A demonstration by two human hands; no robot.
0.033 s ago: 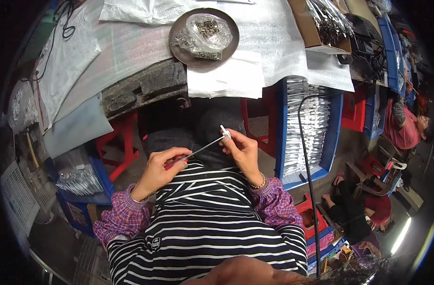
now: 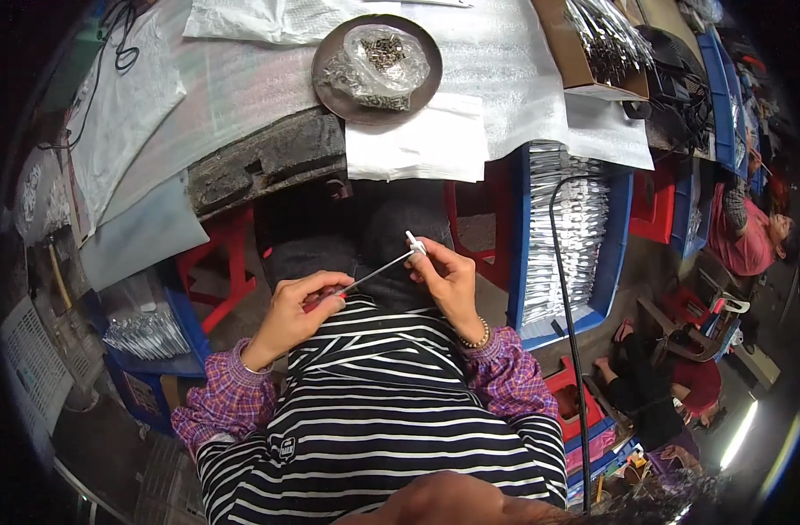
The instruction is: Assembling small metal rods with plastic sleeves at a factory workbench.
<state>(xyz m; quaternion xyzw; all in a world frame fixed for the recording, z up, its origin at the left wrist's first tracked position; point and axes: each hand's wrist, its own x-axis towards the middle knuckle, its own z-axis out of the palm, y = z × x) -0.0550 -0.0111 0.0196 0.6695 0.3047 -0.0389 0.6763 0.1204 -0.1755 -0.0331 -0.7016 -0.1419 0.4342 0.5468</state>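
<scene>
Over my lap, my left hand [image 2: 296,311] is closed round the red handle of what looks like a screwdriver [image 2: 380,270]. Its thin grey shaft slants up to the right, and most of the handle is hidden in my fingers. My right hand [image 2: 452,282] pinches a small white part [image 2: 414,241] between thumb and fingers, with a narrow white tip sticking out past them. The shaft's far end meets this white part; whether it sits inside or only touches, I cannot tell.
Ahead, a round brown tray [image 2: 325,92] on the covered table holds a plastic bag [image 2: 384,61] of small metal pieces. Blue crates [image 2: 617,249] of silvery parts stand to the right and left. A black cable [image 2: 564,289] hangs at right. Other people [image 2: 741,227] sit farther right.
</scene>
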